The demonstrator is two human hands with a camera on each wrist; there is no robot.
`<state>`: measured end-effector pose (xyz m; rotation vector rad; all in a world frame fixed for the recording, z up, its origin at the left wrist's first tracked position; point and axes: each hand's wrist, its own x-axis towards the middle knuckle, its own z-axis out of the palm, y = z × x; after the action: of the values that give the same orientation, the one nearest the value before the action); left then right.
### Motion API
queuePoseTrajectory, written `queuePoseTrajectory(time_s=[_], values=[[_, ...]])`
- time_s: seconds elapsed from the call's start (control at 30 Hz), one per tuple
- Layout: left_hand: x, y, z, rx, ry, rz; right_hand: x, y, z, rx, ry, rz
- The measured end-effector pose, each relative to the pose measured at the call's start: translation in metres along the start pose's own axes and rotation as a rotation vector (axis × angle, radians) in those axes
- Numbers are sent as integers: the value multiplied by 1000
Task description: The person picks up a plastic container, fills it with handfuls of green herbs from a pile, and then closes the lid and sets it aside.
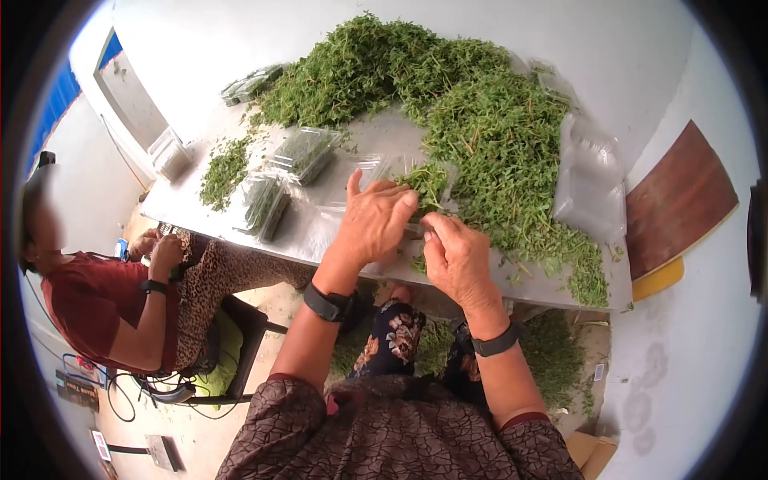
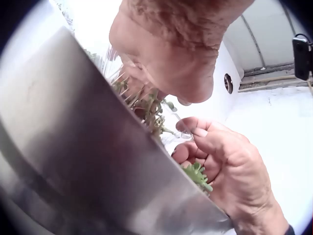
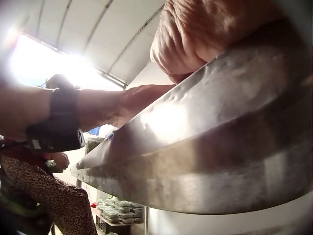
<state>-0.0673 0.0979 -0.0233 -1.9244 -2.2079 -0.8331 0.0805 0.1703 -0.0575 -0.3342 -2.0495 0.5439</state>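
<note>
In the head view, a clear plastic box (image 1: 453, 178) stands near the table's front edge with leafy green sprigs (image 1: 430, 181) in it. My left hand (image 1: 374, 220) is over its near left side, little finger raised, the other fingers bent at the greens. Seen in the left wrist view, those fingers are among the stems (image 2: 154, 113), partly hidden by the table edge. My right hand (image 1: 460, 260) is at the near right corner, where thumb and forefinger pinch the thin clear plastic edge (image 2: 184, 126). A loose green sprig (image 2: 198, 176) lies by its lower fingers.
A large heap of greens (image 1: 496, 128) covers the back and right of the metal table (image 1: 384, 132). Filled clear boxes (image 1: 304, 152) stand at left, stacked empty ones (image 1: 590, 176) at right. Another person (image 1: 104, 312) sits at the left end, hands near the table.
</note>
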Motion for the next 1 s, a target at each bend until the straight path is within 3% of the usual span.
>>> queuePoseTrajectory(time_s=[0.07, 0.13, 0.23, 0.5, 0.57, 0.63, 0.77, 0.83, 0.87, 1.0], values=[[0, -8, -4, -116, 42, 14, -1, 1, 0, 14, 5, -15], [-3, -7, -20, -425, 202, -43, -1, 0, -1, 15, 0, -5], [-14, -5, -31, -238, 255, 8, -4, 1, 0, 26, -4, -2], [-27, -3, -6, 0, 41, 155, -3, 2, 2, 37, 23, -24], [-19, 3, -6, 51, 61, 175, -3, 1, 1, 11, -10, -13], [-12, 5, -10, 84, -87, 113, -3, 3, 2, 14, -3, -20], [-1, -2, -13, 6, -99, 173, -2, 3, 2, 27, 12, -21], [8, 0, -24, -129, 80, 179, -2, 2, 2, 25, 3, -10], [11, 4, -35, -134, -24, 127, -3, 1, 1, 25, -6, 1], [23, 0, -20, -15, -124, 149, -2, 2, 1, 2, -16, -28]])
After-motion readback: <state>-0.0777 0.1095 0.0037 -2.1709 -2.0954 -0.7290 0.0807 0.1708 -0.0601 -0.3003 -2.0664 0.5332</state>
